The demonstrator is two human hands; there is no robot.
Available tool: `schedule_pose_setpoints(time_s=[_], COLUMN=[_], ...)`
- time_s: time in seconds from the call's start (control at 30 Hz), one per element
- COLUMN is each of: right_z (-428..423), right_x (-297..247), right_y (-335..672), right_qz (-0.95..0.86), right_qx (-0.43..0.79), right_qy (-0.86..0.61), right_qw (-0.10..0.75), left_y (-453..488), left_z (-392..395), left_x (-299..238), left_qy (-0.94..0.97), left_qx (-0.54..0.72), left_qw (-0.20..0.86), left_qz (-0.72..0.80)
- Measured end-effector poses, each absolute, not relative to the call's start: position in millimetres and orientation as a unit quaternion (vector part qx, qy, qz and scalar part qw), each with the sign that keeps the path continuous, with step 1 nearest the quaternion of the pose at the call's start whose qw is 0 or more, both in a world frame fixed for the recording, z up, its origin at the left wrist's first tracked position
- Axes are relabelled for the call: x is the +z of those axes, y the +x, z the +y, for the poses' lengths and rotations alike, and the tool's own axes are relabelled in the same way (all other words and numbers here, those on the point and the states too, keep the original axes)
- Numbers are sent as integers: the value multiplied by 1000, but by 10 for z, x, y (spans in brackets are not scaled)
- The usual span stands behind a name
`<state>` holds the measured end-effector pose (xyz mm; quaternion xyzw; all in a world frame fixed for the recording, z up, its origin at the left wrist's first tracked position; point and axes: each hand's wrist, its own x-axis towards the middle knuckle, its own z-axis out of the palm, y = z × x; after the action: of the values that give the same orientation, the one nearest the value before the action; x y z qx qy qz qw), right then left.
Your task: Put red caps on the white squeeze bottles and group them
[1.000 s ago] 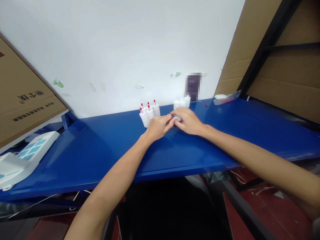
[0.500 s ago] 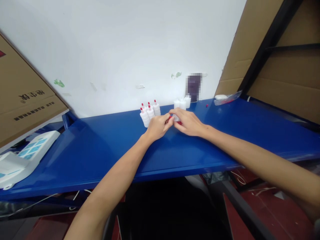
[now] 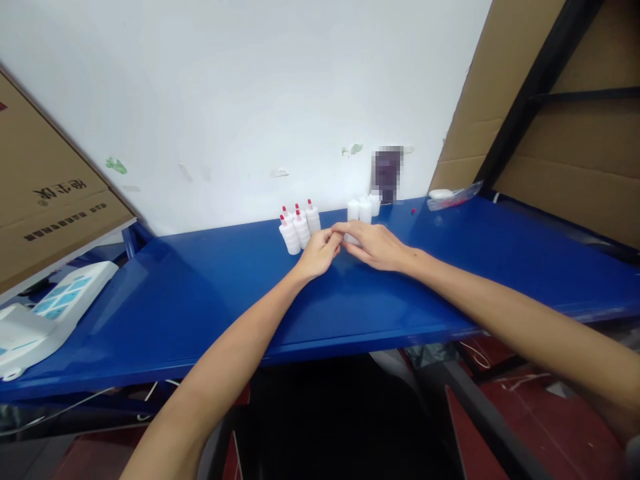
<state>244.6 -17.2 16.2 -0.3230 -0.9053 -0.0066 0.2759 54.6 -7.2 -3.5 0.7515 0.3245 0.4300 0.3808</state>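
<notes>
My left hand (image 3: 320, 252) is closed, its fingertips meeting those of my right hand (image 3: 373, 245) above the table's middle. What the left fingers pinch is hidden. My right hand curls round a white plastic bottle (image 3: 352, 238), of which only a small part shows between thumb and fingers. Just left of my hands stand several white squeeze bottles (image 3: 289, 237) with pointed tops and red tips. Behind my right hand are several white bottles (image 3: 365, 212) without visible red tips.
The blue table (image 3: 210, 300) runs along a white wall. A small red cap (image 3: 413, 211) lies at right, near a clear plastic bag (image 3: 455, 197) with red pieces. A white and light-blue device (image 3: 60, 307) sits far left. Cardboard (image 3: 50, 180) flanks both sides.
My left hand has turned slightly and shifted a little left. The red bits seen between the left fingertips and under my right hand are now hidden.
</notes>
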Motion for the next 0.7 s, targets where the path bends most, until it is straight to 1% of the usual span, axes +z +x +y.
schedule_pose_setpoints(time_s=[0.17,0.4,0.6,0.7], right_z=[-146,-185,-170,-130], right_x=[172,194,220,220], right_y=[2459,2422,2438,2489], right_qz=[-912,-905,-901,-891], right_qx=[5,14,-14,-22], right_qy=[-323,-329,-353,-380], right_qw=[252,268,252,246], left_y=[535,568,550,502], left_z=[-56,-56,-13,4], left_x=[-54,-55,23,61], left_qy=[737,672,646,654], left_qx=[421,427,473,483], left_qw=[412,513,475,410], left_qz=[331,321,365,413])
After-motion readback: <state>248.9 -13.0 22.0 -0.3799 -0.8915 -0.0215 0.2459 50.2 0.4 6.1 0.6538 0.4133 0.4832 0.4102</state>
